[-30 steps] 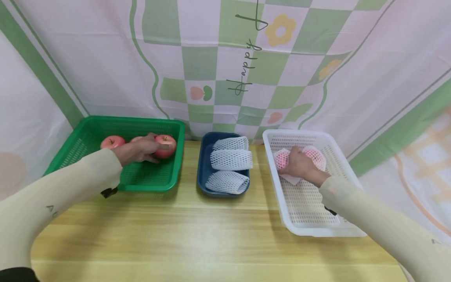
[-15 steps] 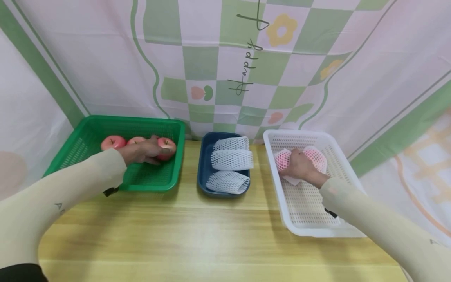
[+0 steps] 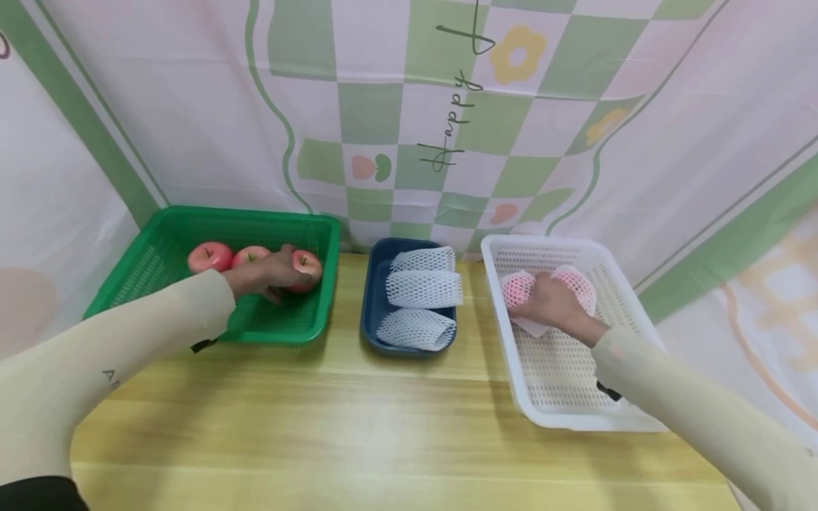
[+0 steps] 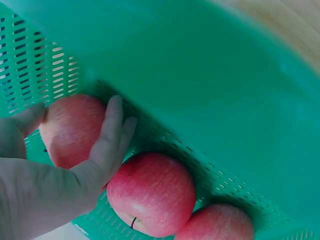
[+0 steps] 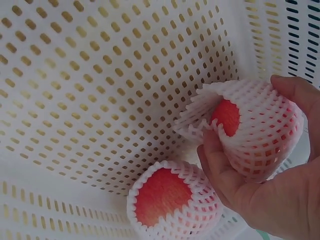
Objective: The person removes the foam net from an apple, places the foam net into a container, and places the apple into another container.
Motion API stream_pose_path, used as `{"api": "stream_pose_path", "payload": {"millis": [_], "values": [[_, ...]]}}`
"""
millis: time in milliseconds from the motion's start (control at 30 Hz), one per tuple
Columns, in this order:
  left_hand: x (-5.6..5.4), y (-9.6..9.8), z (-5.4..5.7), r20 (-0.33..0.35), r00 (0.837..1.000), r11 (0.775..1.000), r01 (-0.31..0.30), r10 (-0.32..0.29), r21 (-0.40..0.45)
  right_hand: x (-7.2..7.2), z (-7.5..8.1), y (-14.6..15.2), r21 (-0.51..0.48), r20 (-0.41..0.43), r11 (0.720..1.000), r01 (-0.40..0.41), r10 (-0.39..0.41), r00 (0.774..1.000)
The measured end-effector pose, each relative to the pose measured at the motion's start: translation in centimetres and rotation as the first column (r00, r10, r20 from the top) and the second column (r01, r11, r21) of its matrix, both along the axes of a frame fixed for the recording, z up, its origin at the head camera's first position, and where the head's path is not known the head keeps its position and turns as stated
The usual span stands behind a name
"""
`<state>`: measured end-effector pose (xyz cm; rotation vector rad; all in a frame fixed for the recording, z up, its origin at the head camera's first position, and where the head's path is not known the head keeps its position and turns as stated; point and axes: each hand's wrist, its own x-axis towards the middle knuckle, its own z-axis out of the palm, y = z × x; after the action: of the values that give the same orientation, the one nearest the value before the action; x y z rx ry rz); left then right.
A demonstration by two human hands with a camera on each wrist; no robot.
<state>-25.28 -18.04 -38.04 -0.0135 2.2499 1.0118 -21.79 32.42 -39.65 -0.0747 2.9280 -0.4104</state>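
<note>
My left hand is inside the green basket, its thumb and fingers round the rightmost red apple. Beside it in the left wrist view lie a second apple and a third apple. Over in the white basket, my right hand grips an apple in a white foam net, thumb on one side and fingers on the other. Red skin shows through the net's open end. Another netted apple lies close by my fingers, its net also open at one end.
Between the two baskets stands a small dark blue tray holding several foam net sleeves. All three containers stand on a wooden table. A checked, printed cloth hangs right behind them.
The apple in my left hand sits slightly lower in the green basket, its stem now showing. My right hand keeps its grip with little movement. The head view has shifted slightly.
</note>
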Motion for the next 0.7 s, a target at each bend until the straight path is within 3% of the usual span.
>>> {"api": "stream_pose_path", "payload": {"millis": [367, 700], "values": [[0.2, -0.1, 0.1, -0.096, 0.993, 0.993, 0.065, -0.075, -0.102, 0.8, 2.6, 0.8, -0.017, -0.036, 1.000, 0.008, -0.009, 0.999], [0.8, -0.1, 0.7, -0.169, 0.969, 0.962, 0.138, -0.181, -0.237, 1.5, 4.9, 0.6, -0.014, -0.030, 1.000, 0.014, -0.014, 0.999]]}}
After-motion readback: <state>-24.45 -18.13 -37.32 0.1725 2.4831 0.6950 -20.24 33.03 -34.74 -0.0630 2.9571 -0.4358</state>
